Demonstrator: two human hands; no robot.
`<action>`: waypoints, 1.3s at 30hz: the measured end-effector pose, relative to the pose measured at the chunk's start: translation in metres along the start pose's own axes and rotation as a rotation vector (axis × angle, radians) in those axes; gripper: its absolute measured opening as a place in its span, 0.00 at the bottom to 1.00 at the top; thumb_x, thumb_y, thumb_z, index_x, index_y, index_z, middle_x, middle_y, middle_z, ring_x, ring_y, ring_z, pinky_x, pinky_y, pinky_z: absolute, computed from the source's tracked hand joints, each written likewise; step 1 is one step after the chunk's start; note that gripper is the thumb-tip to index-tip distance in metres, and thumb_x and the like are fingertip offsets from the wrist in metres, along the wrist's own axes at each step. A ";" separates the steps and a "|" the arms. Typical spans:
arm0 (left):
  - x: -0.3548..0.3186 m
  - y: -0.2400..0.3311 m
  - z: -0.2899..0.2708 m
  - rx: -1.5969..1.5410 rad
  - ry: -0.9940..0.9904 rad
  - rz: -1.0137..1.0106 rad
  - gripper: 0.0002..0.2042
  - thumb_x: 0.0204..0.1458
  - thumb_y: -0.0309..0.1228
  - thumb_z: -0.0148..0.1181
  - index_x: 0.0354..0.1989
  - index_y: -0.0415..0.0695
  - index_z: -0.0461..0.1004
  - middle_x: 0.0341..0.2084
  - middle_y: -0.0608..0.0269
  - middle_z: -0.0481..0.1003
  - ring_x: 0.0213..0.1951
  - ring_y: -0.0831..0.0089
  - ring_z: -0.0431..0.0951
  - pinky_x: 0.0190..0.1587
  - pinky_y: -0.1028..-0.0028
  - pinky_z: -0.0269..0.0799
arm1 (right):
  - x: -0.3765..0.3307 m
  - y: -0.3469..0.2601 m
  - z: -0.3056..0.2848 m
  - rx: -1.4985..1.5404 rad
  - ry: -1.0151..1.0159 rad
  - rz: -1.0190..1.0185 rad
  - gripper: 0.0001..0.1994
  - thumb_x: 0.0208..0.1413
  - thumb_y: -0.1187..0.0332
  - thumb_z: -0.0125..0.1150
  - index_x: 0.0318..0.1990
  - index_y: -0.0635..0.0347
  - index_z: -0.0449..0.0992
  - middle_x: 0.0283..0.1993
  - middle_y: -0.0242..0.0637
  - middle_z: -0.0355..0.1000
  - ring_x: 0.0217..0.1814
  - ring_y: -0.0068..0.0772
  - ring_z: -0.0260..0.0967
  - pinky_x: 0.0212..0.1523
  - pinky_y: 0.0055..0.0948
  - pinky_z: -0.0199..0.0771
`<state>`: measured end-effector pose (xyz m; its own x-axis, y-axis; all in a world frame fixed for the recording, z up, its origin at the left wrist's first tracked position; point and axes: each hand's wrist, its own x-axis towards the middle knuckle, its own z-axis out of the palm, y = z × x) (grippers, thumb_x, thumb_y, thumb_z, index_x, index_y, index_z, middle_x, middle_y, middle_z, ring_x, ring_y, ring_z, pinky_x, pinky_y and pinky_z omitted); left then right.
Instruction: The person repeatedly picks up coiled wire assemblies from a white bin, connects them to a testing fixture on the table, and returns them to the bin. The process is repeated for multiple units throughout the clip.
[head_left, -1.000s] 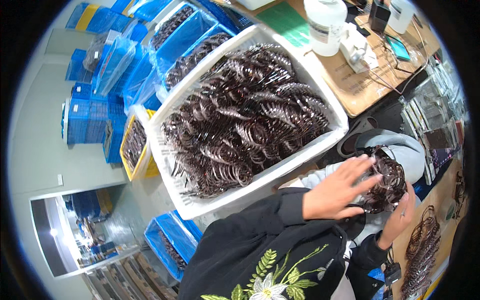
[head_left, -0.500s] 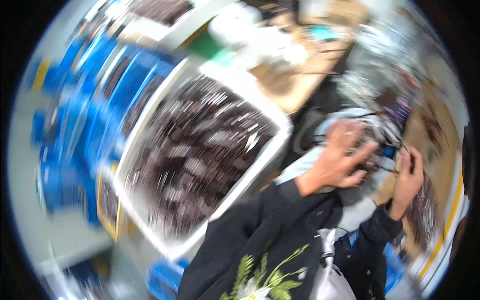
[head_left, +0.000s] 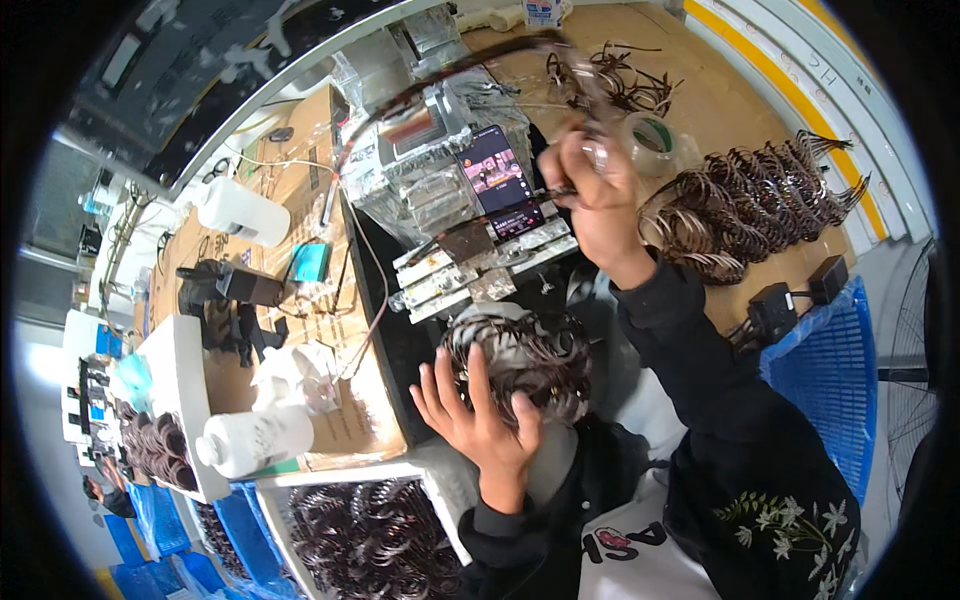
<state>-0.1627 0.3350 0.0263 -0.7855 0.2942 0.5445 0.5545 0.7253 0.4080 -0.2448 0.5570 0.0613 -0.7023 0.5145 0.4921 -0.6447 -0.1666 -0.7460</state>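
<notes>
My right hand point(head_left: 598, 195) is raised over the work table, its fingers closed on a thin, glossy dark-brown strip point(head_left: 515, 46). The strip bends in a long arc to the left and is smeared by motion, so its exact kind is unclear. Below, my left hand point(head_left: 478, 425) has its fingers spread and nothing gripped. It rests at the near-left edge of a heap of curved brown pieces point(head_left: 540, 360) in front of my body. Just beyond the heap is a metal fixture point(head_left: 490, 265) with layered bars, and a lit phone point(head_left: 495, 175) leans behind it.
Bundled brown curved pieces point(head_left: 755, 215) lie on the right, near a tape roll point(head_left: 650, 140). A blue basket point(head_left: 825, 390) stands at lower right. White bottles point(head_left: 245, 212) and a cable occupy the left table. A white bin point(head_left: 445, 500) of brown pieces sits lower left.
My view has swung right, away from the large white bin. My right hand has risen with the strip in it. My left hand stays by the heap, fingers spread.
</notes>
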 end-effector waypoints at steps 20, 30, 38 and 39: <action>0.098 0.005 -0.042 -0.431 -0.006 -0.069 0.28 0.54 0.43 0.53 0.53 0.29 0.62 0.50 0.45 0.67 0.55 0.56 0.65 0.59 0.61 0.54 | 0.013 0.053 0.034 -0.252 0.037 0.031 0.07 0.60 0.72 0.48 0.39 0.64 0.72 0.25 0.28 0.66 0.24 0.15 0.59 0.24 0.18 0.61; 0.093 0.021 -0.054 -1.038 0.322 0.123 0.24 0.62 0.41 0.36 0.60 0.37 0.49 0.26 0.51 0.70 0.30 0.58 0.75 0.42 0.52 0.72 | -0.071 -0.060 0.007 -1.044 -0.626 -0.038 0.10 0.45 0.62 0.64 0.34 0.55 0.75 0.34 0.29 0.71 0.38 0.28 0.67 0.40 0.29 0.60; 0.079 -0.006 -0.049 -0.774 0.580 -0.223 0.23 0.63 0.42 0.35 0.60 0.38 0.49 0.25 0.57 0.67 0.26 0.68 0.71 0.35 0.65 0.72 | -0.062 -0.066 0.004 -0.938 -0.617 -0.197 0.04 0.41 0.71 0.66 0.28 0.57 0.78 0.29 0.29 0.73 0.25 0.29 0.65 0.26 0.23 0.62; 0.079 -0.008 -0.049 -0.759 0.562 -0.229 0.23 0.63 0.41 0.35 0.61 0.38 0.49 0.25 0.57 0.67 0.27 0.68 0.71 0.35 0.66 0.72 | -0.054 -0.074 0.004 -0.875 -0.560 -0.213 0.04 0.43 0.71 0.65 0.29 0.58 0.78 0.28 0.30 0.73 0.25 0.28 0.66 0.25 0.23 0.64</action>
<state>-0.2159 0.3218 0.1016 -0.7599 -0.2874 0.5830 0.5888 0.0756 0.8047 -0.1607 0.5386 0.0914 -0.7828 -0.0367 0.6212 -0.4858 0.6599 -0.5732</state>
